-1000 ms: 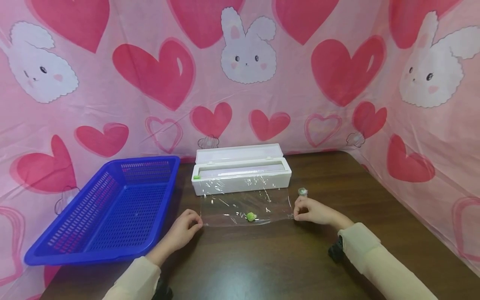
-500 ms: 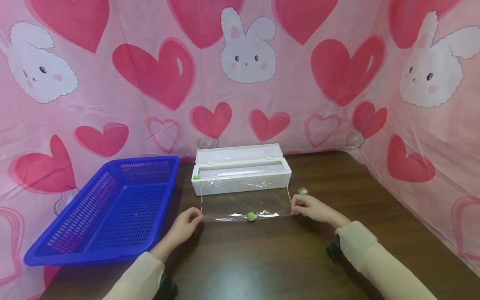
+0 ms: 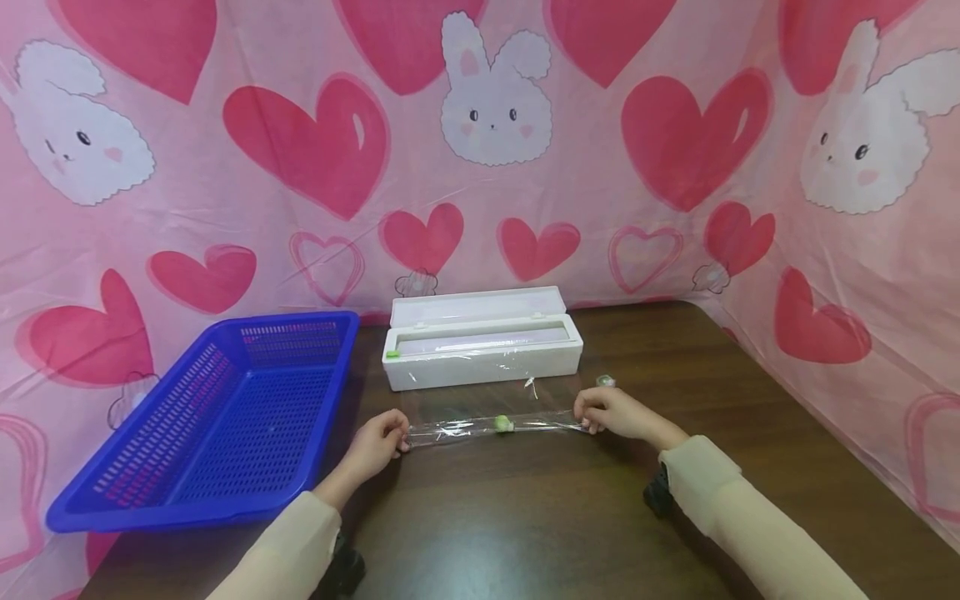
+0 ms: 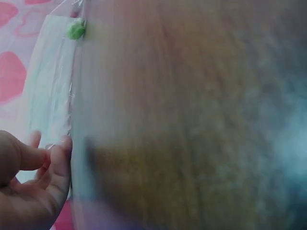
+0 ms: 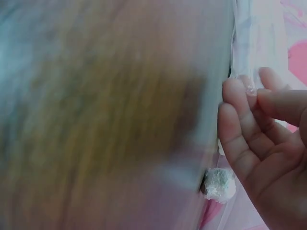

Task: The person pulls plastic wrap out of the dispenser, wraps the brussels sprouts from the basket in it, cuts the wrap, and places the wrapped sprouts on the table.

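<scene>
A sheet of clear plastic wrap (image 3: 457,428) stretches from the white dispenser box (image 3: 483,364) towards the front of the table. My left hand (image 3: 380,439) pinches its near left corner between thumb and fingers. At the near right corner, my right hand (image 3: 611,412) pinches the film the same way. Midway along the near edge, a small round green vegetable (image 3: 503,424), like a Brussels sprout, lies with the film folded over it. In the left wrist view this green vegetable (image 4: 76,29) shows by the film's edge.
A blue plastic basket (image 3: 303,475) stands on the left of the brown table (image 3: 525,525). The box's lid (image 3: 477,307) is raised at the back. Beside my right hand sits a small wrapped ball (image 5: 219,185). A pink patterned cloth (image 3: 585,183) hangs behind.
Both hands have moved slightly inward and away from me, carrying the film's near edge back over the green vegetable. The vegetable has shifted a little towards the box.
</scene>
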The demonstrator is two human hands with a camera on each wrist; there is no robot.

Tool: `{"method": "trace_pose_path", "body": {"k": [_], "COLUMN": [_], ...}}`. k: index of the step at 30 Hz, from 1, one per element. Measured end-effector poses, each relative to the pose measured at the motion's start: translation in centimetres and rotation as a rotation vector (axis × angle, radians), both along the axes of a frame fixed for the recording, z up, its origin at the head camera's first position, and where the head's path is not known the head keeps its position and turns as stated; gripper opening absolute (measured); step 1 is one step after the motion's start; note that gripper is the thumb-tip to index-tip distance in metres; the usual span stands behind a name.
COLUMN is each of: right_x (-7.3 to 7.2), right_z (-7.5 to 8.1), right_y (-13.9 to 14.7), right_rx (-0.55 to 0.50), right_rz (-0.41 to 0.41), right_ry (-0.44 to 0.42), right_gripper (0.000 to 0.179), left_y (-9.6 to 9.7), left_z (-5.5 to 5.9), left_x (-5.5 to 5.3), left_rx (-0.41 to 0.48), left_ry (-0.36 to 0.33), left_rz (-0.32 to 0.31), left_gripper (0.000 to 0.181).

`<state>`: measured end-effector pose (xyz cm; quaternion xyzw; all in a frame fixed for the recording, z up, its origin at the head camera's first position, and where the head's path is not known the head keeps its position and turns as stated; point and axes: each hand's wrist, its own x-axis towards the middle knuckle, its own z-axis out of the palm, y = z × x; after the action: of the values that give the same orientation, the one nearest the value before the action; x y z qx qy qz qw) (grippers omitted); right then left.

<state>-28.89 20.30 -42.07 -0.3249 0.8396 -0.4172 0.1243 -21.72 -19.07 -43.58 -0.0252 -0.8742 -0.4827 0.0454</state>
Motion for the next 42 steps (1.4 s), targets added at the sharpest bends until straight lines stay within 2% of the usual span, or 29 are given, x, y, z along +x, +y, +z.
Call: {"method": "trace_pose_path", "body": {"k": [8, 15, 21, 25, 28, 42], "right_x": [-0.3, -0.6, -0.8, -0.8, -0.7, -0.9], "right_z": [0.0, -0.1, 0.0, 0.1, 0.2, 0.0], "right_y": [-0.3, -0.3, -0.7, -0.8, -0.9, -1.0], "right_rx": [0.056, 0.079, 0.135, 0.189, 0.219, 0.242], "right_rz": [-0.028, -0.030, -0.026, -0.041, -0.062, -0.065], "right_ry": [0.016, 0.037, 0.082, 0.070, 0.044, 0.084], "right_gripper": [0.016, 0.014, 0.014, 0.012, 0.010, 0.009], "left_y": [0.2, 0.4, 0.5, 0.6, 0.6, 0.6], "left_z": [0.2, 0.2, 0.2, 0.3, 0.4, 0.4], "left_x": [-0.4, -0.6, -0.9, -1.0, -1.2, -0.9], "left_rx": [-0.198, -0.285, -0.356, -0.404, -0.425, -0.458], "left_ry": [0.055, 0.132, 0.134, 0.135, 0.132, 0.147], "left_rz": [0.011, -0.028, -0.065, -0.069, -0.068, -0.067], "left_gripper": [0.022, 0.012, 0.014, 0.015, 0.015, 0.013]}}
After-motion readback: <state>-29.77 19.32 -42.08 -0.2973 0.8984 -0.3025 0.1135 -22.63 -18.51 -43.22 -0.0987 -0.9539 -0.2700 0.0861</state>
